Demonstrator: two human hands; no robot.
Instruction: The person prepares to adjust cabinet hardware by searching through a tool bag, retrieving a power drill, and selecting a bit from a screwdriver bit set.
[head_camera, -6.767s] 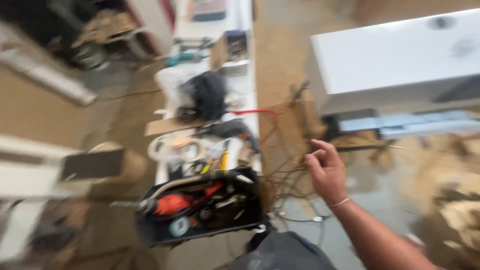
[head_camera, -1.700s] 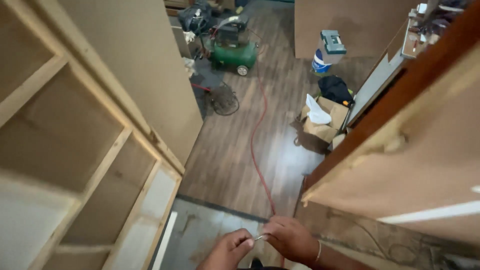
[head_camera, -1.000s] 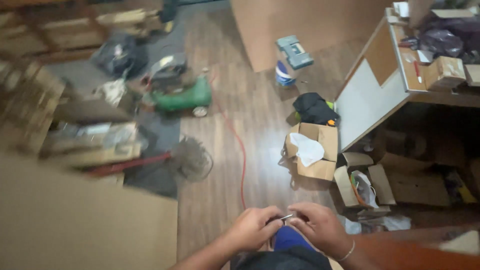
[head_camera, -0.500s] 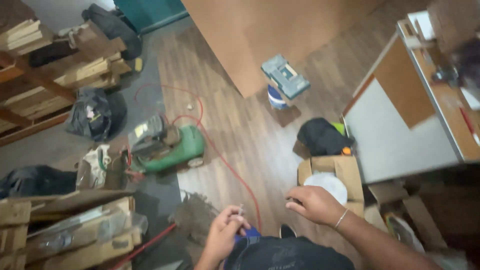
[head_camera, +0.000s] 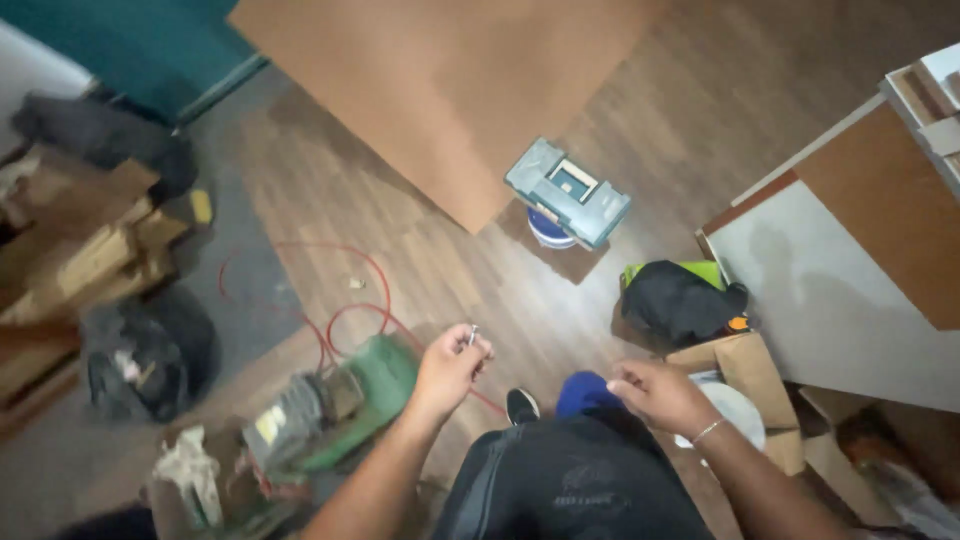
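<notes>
Left grip (head_camera: 450, 365) pinching screw (head_camera: 473, 334) (fingertips)

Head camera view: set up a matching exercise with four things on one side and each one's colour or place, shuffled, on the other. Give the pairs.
Things:
1. hose
2. compressor
3. case
4. left hand

Descriptions:
A. grey-blue, resting on a bucket
B. red, looped on the wood floor
C. pinching a small screw
D. green, low on the floor at left

Pairs: 1-B, 2-D, 3-A, 4-C
</notes>
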